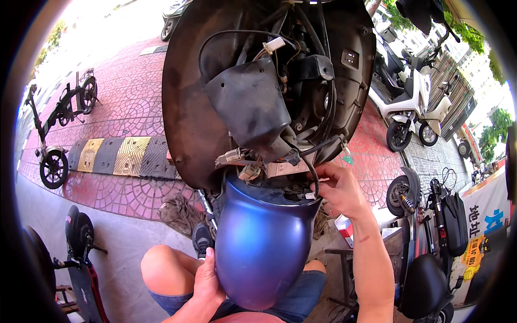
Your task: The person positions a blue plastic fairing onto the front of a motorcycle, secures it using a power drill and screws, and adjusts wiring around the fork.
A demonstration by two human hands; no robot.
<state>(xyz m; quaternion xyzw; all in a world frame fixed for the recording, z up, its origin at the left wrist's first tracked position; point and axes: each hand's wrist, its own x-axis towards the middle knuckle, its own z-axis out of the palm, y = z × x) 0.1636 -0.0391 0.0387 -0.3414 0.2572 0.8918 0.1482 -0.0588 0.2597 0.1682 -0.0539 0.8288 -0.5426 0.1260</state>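
Head view looked down on a scooter's front end, opened up at the person's knees. Their left hand (pixel 207 280) lay flat and open against the lower left side of the blue-purple front fender (pixel 261 247), fingers spread along its curve, steadying rather than clutching it. That fender sat low in the middle, between the bare knees, just under the dark inner front panel (pixel 188 107) that filled the upper centre. Their right hand (pixel 336 188) was raised at the fender's upper right edge, thumb and fingertips pinched shut on a thin black cable (pixel 314 175) that looped down from the wiring. White connectors (pixel 237 159) hung just left of it, above the fender's top rim. A black plastic cover (pixel 250 105) stood tilted in the panel's hollow. Behind lay red patterned paving with a yellow-and-black speed bump (pixel 116 156), a folding bike (pixel 56 129) at left, and 2 white scooters (pixel 412 113) parked at right.
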